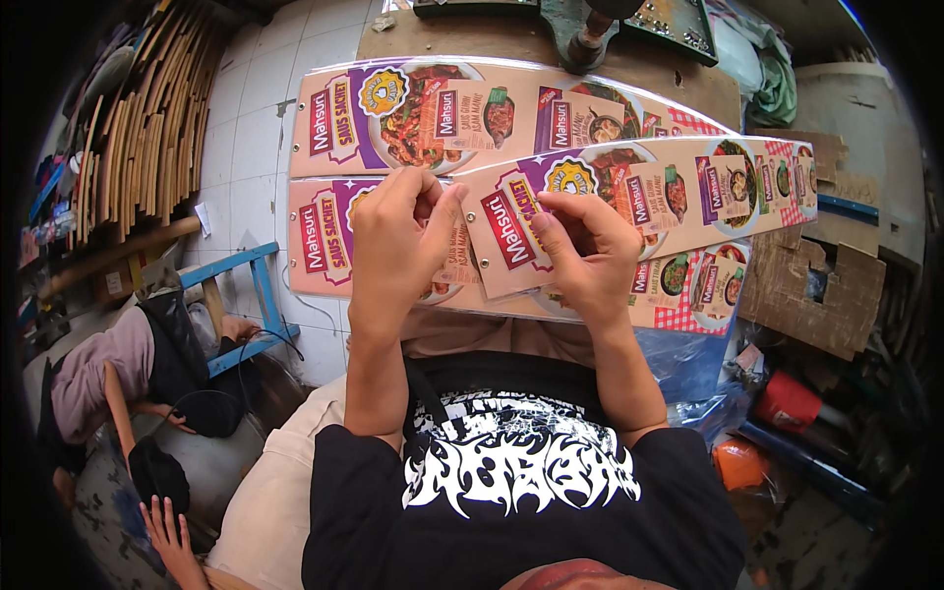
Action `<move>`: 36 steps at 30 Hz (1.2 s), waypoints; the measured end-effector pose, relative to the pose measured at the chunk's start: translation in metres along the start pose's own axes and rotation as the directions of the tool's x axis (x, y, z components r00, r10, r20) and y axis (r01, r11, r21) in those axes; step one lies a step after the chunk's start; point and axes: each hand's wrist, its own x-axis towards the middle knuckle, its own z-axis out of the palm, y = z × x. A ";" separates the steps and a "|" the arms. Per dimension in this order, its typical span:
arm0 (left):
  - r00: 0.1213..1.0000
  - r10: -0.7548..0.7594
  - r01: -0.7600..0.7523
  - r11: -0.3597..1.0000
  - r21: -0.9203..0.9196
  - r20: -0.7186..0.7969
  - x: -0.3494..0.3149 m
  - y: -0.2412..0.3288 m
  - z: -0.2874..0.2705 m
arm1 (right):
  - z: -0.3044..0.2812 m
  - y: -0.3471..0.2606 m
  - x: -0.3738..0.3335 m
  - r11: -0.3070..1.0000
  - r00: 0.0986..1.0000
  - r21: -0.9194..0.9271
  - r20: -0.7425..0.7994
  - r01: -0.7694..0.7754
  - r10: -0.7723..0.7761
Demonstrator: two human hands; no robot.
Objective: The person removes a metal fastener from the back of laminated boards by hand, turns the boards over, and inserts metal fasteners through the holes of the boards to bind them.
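Across my lap and the bench edge lie several long printed strips with food pictures and small metal eyelets along their left ends. The topmost strip (723, 211) lies at a slant over a lower strip (324, 267), with another strip (339, 74) behind them. My left hand (398, 231) is closed in a pinch at the upper left corner of the topmost strip; whatever its fingers hold is hidden. Over the face of that strip, my right hand (595, 251) has thumb and forefinger drawn together. Anything between those fingertips is too small to make out.
Beyond the strips, a metal press (587, 44) stands on a wooden bench (393, 39), near a tray of small metal parts (674, 25). Cardboard pieces (811, 295) lie at right. At left are a blue frame (261, 295), stacked boards (147, 118) and another person's hand (172, 541).
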 end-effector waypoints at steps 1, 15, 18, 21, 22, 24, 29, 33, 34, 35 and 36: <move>1.000 -0.002 0.002 1.000 -0.003 -0.003 0.002 -0.004 0.004 | 0.001 -0.001 0.000 1.000 1.000 0.023 -0.004 -0.011 0.011; 0.933 0.346 -0.319 0.922 0.218 -0.099 0.001 -0.023 0.019 | -0.001 -0.007 -0.004 0.990 0.994 0.121 -0.067 -0.075 0.083; 0.952 0.300 -0.303 0.952 -0.034 -0.059 0.002 -0.026 0.014 | -0.003 -0.009 -0.006 0.983 0.986 0.170 -0.137 -0.072 0.096; 0.983 0.020 0.098 0.779 -0.620 0.180 -0.010 -0.018 0.003 | -0.006 -0.008 -0.012 0.982 0.975 0.177 -0.200 -0.060 0.096; 0.971 0.139 0.046 0.685 -0.727 0.192 -0.011 -0.030 0.007 | -0.007 -0.010 -0.014 0.976 0.972 0.217 -0.222 -0.032 0.081; 0.958 0.140 0.141 0.532 -0.835 0.251 -0.021 -0.017 0.002 | -0.003 -0.008 -0.015 0.963 0.966 0.269 -0.254 0.033 0.038; 0.935 0.060 0.297 0.403 -0.866 0.348 -0.023 -0.012 0.011 | 0.003 -0.016 -0.008 0.991 0.984 0.120 -0.176 0.060 -0.038; 0.960 0.022 0.254 0.350 -0.901 0.279 -0.023 -0.015 0.022 | 0.009 -0.031 0.003 0.922 0.969 -0.299 0.082 0.248 -0.234; 0.965 0.016 0.238 0.377 -0.895 0.263 -0.023 -0.017 0.024 | 0.014 -0.033 0.002 0.924 0.974 -0.310 0.079 0.226 -0.211; 0.969 0.012 0.221 0.403 -0.888 0.246 -0.023 -0.019 0.025 | 0.014 -0.033 0.003 0.922 0.974 -0.313 0.082 0.227 -0.212; 0.970 0.012 0.220 0.400 -0.890 0.245 -0.022 -0.019 0.025 | 0.015 -0.030 0.004 0.887 0.953 -0.350 0.123 0.303 -0.277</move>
